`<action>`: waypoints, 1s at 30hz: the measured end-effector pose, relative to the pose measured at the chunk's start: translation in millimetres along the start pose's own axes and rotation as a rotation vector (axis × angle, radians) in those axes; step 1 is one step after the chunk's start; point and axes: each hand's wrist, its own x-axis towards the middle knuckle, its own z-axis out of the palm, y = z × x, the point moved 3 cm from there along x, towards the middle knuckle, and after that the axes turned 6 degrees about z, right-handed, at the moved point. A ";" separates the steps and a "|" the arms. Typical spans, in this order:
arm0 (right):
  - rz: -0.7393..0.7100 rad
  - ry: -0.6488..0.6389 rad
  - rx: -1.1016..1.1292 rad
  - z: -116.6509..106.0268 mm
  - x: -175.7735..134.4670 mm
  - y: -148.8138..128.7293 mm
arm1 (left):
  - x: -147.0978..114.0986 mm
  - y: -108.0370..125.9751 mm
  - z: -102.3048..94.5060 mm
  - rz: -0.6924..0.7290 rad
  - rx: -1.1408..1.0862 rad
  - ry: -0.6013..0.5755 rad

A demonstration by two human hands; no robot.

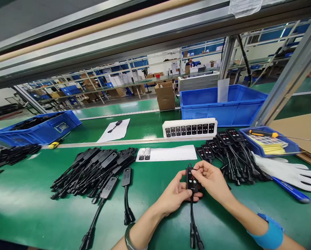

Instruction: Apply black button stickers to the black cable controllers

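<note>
A small black inline controller point(192, 185) with a label face, red marks and two white buttons is upright between my hands, its two cables hanging toward me. My left hand point(174, 192) is closed around its left side and lower end. My right hand point(210, 178) pinches its upper right edge, thumb on the label face. Left of my hands lies a pile of plain-faced controllers point(103, 161), with two single ones point(126, 177) nearer. Labelled controllers point(225, 139) are heaped on the right. Beyond my hands, a white backing sheet point(171, 153) carries two label stickers point(145, 153).
A white stand point(190, 123) displays a row of labels. Blue bins point(223, 109) stand at the back right and left point(61, 125). On the right are a blue tray point(291, 147) with a screwdriver point(264, 133), a white glove point(288, 170) and a blue-handled tool point(291, 190). A metal frame crosses overhead.
</note>
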 end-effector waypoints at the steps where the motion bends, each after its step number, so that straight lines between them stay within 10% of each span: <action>1: 0.002 0.001 0.000 0.1 -0.1 0.0 | 0.0 -0.3 0.1 0.002 0.003 -0.001; 21: -0.076 0.090 -0.195 -4.5 3.6 6.7 | -0.8 0.9 4.0 -0.014 -0.030 0.011; 30: -0.025 -0.194 -0.195 19.1 -7.7 5.1 | 3.8 4.6 -5.1 0.047 -0.158 0.120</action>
